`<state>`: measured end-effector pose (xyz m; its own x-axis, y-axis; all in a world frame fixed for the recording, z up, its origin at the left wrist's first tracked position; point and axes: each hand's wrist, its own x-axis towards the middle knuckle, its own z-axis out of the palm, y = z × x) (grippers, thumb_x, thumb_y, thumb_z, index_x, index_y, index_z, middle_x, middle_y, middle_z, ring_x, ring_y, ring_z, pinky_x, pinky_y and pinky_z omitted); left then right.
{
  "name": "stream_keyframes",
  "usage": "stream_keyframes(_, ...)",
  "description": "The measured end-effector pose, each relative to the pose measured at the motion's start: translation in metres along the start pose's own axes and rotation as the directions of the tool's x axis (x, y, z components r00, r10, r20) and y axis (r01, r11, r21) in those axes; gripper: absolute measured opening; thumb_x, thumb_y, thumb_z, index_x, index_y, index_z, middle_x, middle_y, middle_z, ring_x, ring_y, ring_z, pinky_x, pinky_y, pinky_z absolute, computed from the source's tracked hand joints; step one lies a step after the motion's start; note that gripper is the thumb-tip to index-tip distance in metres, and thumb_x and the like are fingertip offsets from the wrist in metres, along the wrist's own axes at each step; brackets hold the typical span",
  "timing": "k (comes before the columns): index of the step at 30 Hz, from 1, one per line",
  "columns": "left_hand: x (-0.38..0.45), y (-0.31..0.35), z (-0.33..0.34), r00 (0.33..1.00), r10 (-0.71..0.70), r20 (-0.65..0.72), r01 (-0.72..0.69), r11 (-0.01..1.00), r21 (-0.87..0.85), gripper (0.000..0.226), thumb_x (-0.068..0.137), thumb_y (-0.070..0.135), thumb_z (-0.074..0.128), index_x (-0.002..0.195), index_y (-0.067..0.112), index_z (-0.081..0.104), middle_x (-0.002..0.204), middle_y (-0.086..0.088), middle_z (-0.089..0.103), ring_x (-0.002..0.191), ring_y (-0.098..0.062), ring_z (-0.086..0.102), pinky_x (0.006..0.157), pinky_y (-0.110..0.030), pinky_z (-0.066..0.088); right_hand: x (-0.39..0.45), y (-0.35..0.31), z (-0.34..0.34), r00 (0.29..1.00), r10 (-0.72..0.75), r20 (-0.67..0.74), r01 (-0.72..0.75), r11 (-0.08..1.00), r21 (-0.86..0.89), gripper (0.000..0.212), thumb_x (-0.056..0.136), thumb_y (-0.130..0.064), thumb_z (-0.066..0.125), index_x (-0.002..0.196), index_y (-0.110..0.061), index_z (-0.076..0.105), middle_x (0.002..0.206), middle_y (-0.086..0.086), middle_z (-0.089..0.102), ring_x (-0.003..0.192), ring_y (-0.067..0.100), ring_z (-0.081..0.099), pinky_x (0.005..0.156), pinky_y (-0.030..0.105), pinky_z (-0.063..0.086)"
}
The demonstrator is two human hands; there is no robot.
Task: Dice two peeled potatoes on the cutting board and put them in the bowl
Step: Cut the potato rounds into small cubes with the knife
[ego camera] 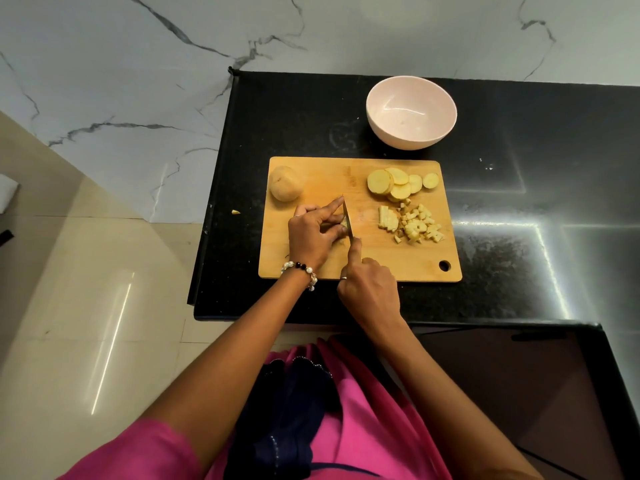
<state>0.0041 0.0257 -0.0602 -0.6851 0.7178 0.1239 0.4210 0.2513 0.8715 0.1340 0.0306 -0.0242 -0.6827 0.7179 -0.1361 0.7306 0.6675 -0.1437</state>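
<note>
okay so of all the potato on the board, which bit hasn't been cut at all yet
The whole potato at the cutting board's far left corner. The round slices and diced pieces on the right side are already cut.

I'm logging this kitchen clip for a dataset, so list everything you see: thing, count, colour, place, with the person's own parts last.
cutting board: one, light wood, on the black counter.
whole potato: one, pale tan, board's far left corner.
potato slices: a fanned row, yellow, board's far right.
diced potato: one pile, pale yellow, board's right side.
bowl: one, pale pink, nothing in it, beyond the board.
knife: one, steel blade, edge down mid-board.
potato scrap: one, yellow, on the counter left of the board.
counter: one, black.
bracelet: one, white and dark beads, left wrist.
left hand: steadies a mostly hidden potato piece.
right hand: grips the knife handle.
</note>
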Motion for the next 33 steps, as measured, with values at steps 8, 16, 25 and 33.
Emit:
stream_keyframes(8, -0.002, -0.004, 0.003, 0.994, 0.097, -0.044, -0.092, 0.99, 0.105, 0.055, 0.072, 0.017, 0.078, 0.125, 0.017, 0.061, 0.089, 0.005, 0.073, 0.096, -0.013, 0.044, 0.083, 0.0, 0.029, -0.033, 0.002, 0.015, 0.997, 0.048, -0.059, -0.05, 0.998, -0.04, 0.072, 0.058, -0.006, 0.074, 0.126, 0.008, 0.054, 0.057, 0.012, 0.055, 0.037, 0.028, 0.051, 0.031, 0.027, 0.033)
stream_keyframes(16, -0.002, -0.003, 0.001, 0.996, 0.092, -0.01, -0.09, 0.989, 0.119, 0.057, 0.073, 0.018, 0.078, 0.127, 0.019, 0.059, 0.095, 0.007, 0.073, 0.096, -0.011, 0.044, 0.082, 0.001, 0.028, -0.014, 0.035, 0.001, 0.988, 0.137, -0.073, -0.131, 0.987, 0.088, 0.062, 0.096, -0.02, 0.035, 0.151, -0.009, 0.009, 0.104, 0.015, 0.059, 0.088, 0.036, 0.059, 0.062, 0.036, 0.035)
stream_keyframes(25, -0.003, -0.001, 0.0, 0.998, 0.057, -0.008, -0.056, 0.993, 0.107, 0.059, 0.072, 0.017, 0.079, 0.127, 0.019, 0.059, 0.092, 0.006, 0.073, 0.097, -0.01, 0.046, 0.082, 0.0, 0.031, -0.01, 0.018, -0.004, 0.993, 0.071, -0.091, -0.049, 0.974, 0.221, 0.057, 0.096, -0.02, 0.035, 0.15, -0.011, 0.018, 0.091, 0.014, 0.063, 0.078, 0.034, 0.059, 0.06, 0.036, 0.039)
stream_keyframes(33, -0.004, 0.003, 0.0, 0.997, 0.061, -0.042, -0.058, 0.995, 0.087, 0.057, 0.07, 0.011, 0.079, 0.124, 0.016, 0.061, 0.083, 0.002, 0.073, 0.097, -0.011, 0.049, 0.081, 0.0, 0.033, -0.014, 0.004, -0.004, 0.998, 0.059, -0.033, -0.053, 0.985, 0.165, 0.058, 0.097, -0.021, 0.033, 0.151, -0.008, 0.013, 0.098, 0.015, 0.062, 0.083, 0.035, 0.06, 0.059, 0.036, 0.035)
